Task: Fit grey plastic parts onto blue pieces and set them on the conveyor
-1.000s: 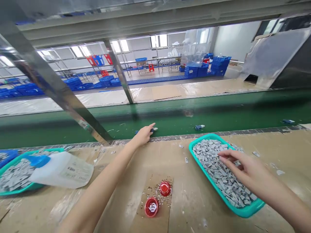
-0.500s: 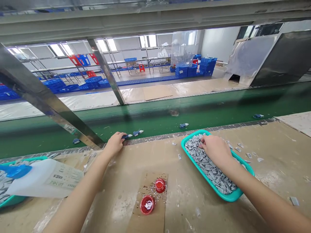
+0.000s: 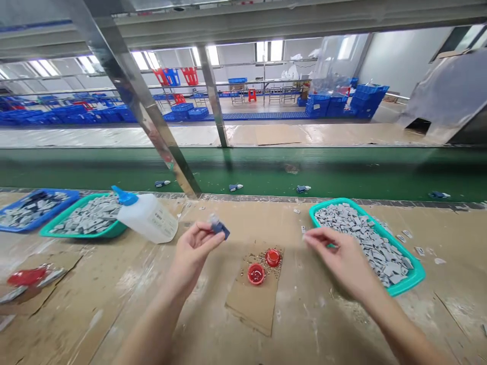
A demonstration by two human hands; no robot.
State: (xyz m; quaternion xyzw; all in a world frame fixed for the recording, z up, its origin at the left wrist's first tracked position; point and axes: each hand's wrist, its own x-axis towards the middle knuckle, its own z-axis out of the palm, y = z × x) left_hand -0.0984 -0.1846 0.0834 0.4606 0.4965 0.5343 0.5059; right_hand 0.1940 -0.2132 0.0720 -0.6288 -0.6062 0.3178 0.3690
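My left hand pinches a small dark blue plastic part with a pale, clear tip, held above the table. My right hand is at the near left side of a green tray filled with small grey plastic pieces. Its thumb and forefinger are pressed together; whatever is between them is too small to make out. Between my hands, two red caps rest on a piece of cardboard, the nearer one holding shiny liquid. Little droplets or crumbs are scattered around them.
A green conveyor belt runs across beyond the table, carrying several dark blue parts. To the left stand a white bottle with blue cap, another green tray and a blue tray. A slanted metal post rises at the table's edge.
My left hand has lifted the dark blue part off the belt's edge and brought it nearer. My right hand has come out of the grey pieces. The view has turned left.
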